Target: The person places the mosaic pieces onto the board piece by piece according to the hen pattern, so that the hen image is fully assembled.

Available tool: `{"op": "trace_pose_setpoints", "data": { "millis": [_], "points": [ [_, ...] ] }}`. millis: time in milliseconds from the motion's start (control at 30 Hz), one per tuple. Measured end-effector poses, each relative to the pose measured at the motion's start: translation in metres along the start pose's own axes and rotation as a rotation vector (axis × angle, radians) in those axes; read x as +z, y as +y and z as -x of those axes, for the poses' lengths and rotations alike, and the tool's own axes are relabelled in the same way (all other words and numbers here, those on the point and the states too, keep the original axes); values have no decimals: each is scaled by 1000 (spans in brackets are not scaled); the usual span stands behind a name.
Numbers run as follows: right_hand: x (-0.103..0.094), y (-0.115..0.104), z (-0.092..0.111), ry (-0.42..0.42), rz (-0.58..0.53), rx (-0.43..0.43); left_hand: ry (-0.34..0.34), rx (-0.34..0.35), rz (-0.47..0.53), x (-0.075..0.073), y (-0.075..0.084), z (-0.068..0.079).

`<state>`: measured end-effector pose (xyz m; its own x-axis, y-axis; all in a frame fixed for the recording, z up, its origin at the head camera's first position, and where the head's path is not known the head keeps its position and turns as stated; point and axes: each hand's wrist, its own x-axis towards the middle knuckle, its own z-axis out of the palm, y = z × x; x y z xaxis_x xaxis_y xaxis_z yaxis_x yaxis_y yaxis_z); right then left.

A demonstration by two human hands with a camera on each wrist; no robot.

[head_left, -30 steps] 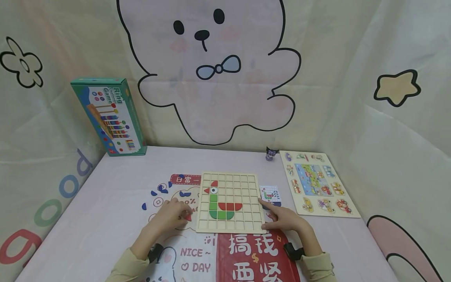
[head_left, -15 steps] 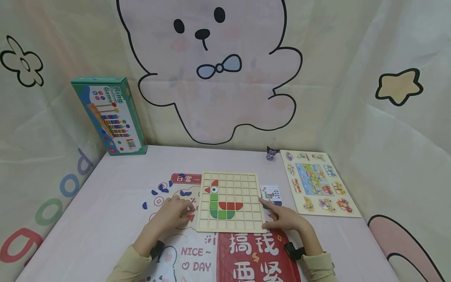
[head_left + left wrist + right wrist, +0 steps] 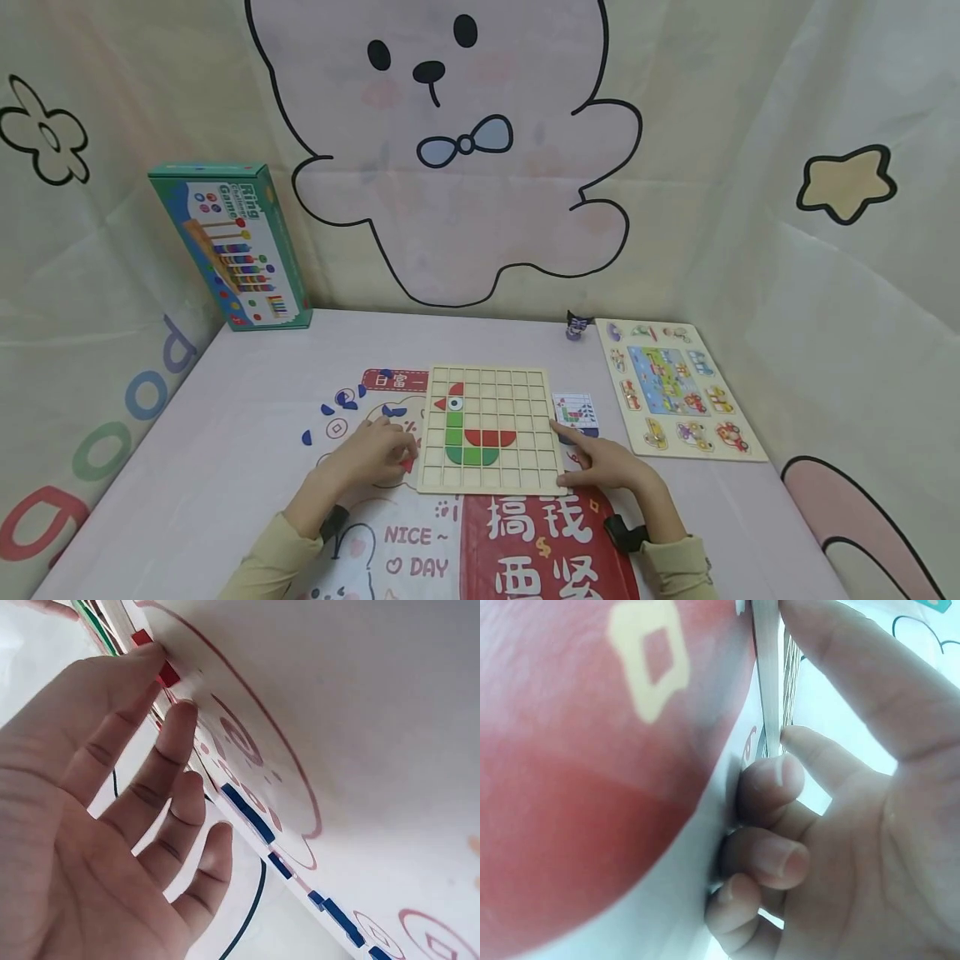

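A wooden grid board (image 3: pixel 517 475) lies on the printed mat, with red, green and eye-marked pieces forming a bird on it. At its left side is my left hand (image 3: pixel 372 452), thumb and forefinger pinching a small red piece (image 3: pixel 171 675) low over the mat; the thumb covers part of it. The other fingers of that hand are loosely bent. My right hand (image 3: pixel 606 464) touches the board's right edge with outstretched forefinger and thumb, set apart along the edge. Its remaining fingers curl in beside the board (image 3: pixel 769 682).
Several blue pieces (image 3: pixel 347 402) are scattered left of the board. A pattern card (image 3: pixel 576 410) with a bird picture lies to its right. Farther right is a picture puzzle board (image 3: pixel 697 446), with a small dark figurine (image 3: pixel 577 326) nearby. A green game box (image 3: pixel 232 250) stands at back left.
My left hand has shifted slightly right toward the board, fingers staying at the red piece. The right hand keeps its place on the board's edge.
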<state>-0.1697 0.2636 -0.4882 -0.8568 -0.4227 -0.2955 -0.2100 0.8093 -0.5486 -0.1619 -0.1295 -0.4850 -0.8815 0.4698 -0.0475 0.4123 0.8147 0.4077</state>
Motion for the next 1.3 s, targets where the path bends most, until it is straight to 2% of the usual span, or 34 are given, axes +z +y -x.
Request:
{"op": "trace_pose_setpoints", "data": {
  "millis": [300,533,667,867,1133,1300],
  "points": [
    [-1,-2,0,2,5,-15,-20,15,-21,-2,-3,1],
    [-1,0,0,-8,-6,-21,18,20,-54,-3,-3,6],
    [-1,1,0,-7,5,-10,45,44,-55,-2,0,6],
    [0,2,-1,-9,-9,-7,72,100,-59,1,7,1],
    [0,1,-1,-7,0,-14,90,134,-75,4,16,-11],
    [-1,-2,1,-2,2,-32,95,178,-76,7,24,-19]
  ]
}}
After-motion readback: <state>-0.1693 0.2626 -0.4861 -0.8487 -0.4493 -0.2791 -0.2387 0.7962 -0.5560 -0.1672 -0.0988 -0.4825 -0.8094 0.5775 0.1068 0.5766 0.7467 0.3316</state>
